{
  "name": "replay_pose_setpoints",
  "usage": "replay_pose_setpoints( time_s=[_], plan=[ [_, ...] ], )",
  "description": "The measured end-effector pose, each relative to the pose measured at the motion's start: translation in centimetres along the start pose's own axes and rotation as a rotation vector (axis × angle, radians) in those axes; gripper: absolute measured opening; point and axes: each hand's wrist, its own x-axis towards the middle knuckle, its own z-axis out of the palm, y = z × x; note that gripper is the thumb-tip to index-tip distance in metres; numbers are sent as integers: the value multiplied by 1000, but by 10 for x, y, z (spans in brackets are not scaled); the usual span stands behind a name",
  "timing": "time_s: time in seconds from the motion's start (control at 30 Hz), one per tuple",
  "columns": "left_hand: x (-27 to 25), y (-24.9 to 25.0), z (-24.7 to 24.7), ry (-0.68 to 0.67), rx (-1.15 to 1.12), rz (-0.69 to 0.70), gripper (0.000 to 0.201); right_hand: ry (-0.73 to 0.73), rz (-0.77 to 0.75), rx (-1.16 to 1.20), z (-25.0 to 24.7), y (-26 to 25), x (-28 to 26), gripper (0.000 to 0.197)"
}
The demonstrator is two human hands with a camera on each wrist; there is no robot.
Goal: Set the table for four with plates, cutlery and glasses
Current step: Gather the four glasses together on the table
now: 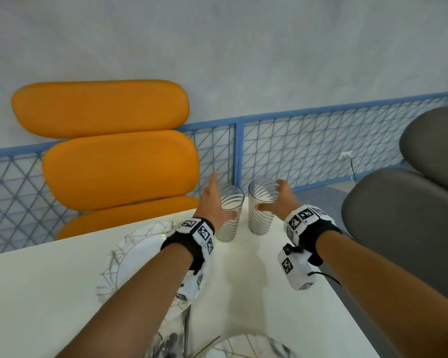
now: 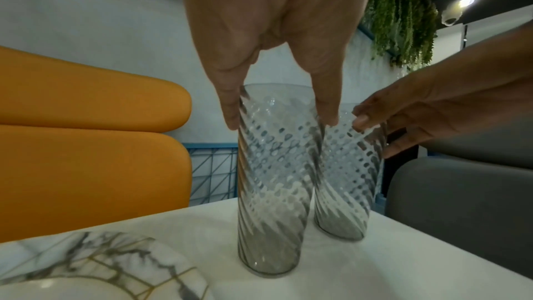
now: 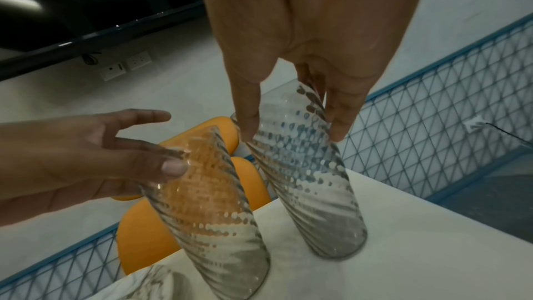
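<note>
two tall ribbed glasses stand upright side by side near the far right corner of the table, close together, touching or nearly so. the left hand reaches around the left glass; the right hand reaches around the right glass.

state of the fingers: in both wrist views thumb and fingers are spread apart and lie against the upper sides of each glass, just below the rim. the fingers stay fairly straight, not wrapped round. whether they press firmly cannot be told, so each contact reads as a light touch, not a clamped grip.

both glass bases sit flat on the table, so the glasses are supported by the table, not by the hands. holding high on the wall keeps fingers clear of the base and out of the neighbouring glass.

a marble-patterned plate lies just inside the glasses, toward the left edge; a second plate shows at the near edge. cutlery lies between them, partly hidden. judged from this, the glasses are parked as a pair and not yet distributed to individual places.
</note>
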Motion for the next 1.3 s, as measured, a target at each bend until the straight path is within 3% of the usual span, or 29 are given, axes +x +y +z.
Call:
replay_pose_setpoints(
  time_s=[0.13, 0.3, 0.67, 0.8, 0.93, 1.03, 1.17, 1.3],
  plan=[
    [5, -9, 4, 76, -9, -22, 121, 40, -10, 38, 7, 9, 8, 106],
    [7, -16, 9, 92, 28, -97, 115, 112, -21, 52, 12, 14, 13, 93],
    [19, -11, 23, 94, -43, -117, 113, 61, 9, 70, 16, 11, 16, 108],
    [5, -15, 7, 42, -38, -115, 113, 82, 23, 89, 11, 12, -1, 106],
    [-28, -15, -32, -15, 26, -111, 98, 59, -67, -13, 8, 7, -45, 88],
    [-73, -14, -70, -80, 77, -52, 85, -36, -197, -108, 16, 7, -90, 78],
    [-143, -24, -119, -140, 104, -48, 70, -274, -306, -210, 35, 3, -157, 64],
    [-213, -55, -157, -81, 95, -109, 53, -519, -420, -219, 61, 2, -219, 59]
  ],
)
